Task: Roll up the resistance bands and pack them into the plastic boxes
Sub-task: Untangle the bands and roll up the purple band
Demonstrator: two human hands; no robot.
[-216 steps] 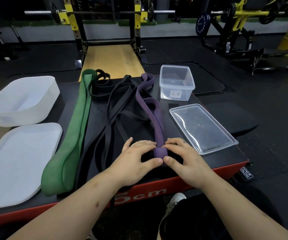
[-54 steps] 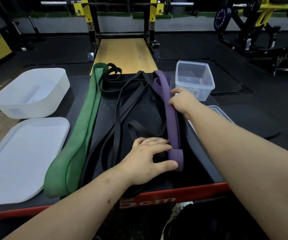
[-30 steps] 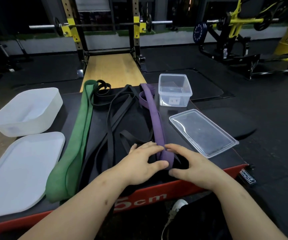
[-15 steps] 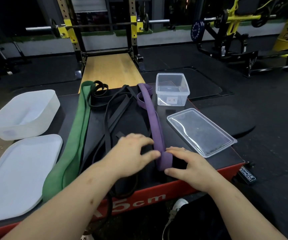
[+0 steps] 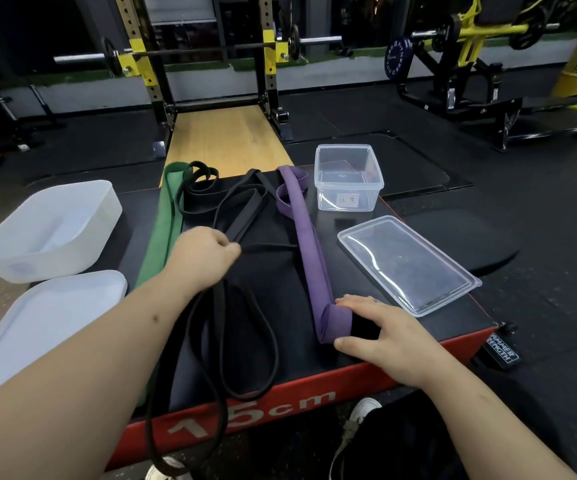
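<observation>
A purple band (image 5: 309, 251) lies lengthwise on the black platform (image 5: 360, 223), its near end folded over. My right hand (image 5: 384, 336) rests beside that folded end, thumb and fingertips touching it. My left hand (image 5: 204, 254) grips the thin black bands (image 5: 242, 209) in a fist; their loops hang over the platform's red front edge. A wide green band (image 5: 162, 233) lies to the left, partly hidden by my left arm. A small clear box (image 5: 349, 199) stands at the far right, its clear lid (image 5: 408, 265) flat in front of it.
A large white tub (image 5: 48, 230) and its white lid (image 5: 37, 323) lie to the left of the platform. A squat rack with a wooden floor panel (image 5: 224, 140) stands behind. My shoe (image 5: 360, 417) shows below the front edge.
My left hand left the purple band's end, took hold of the black bands and drew them leftward, so their loops now hang off the front edge. My right hand stayed at the folded purple end.
</observation>
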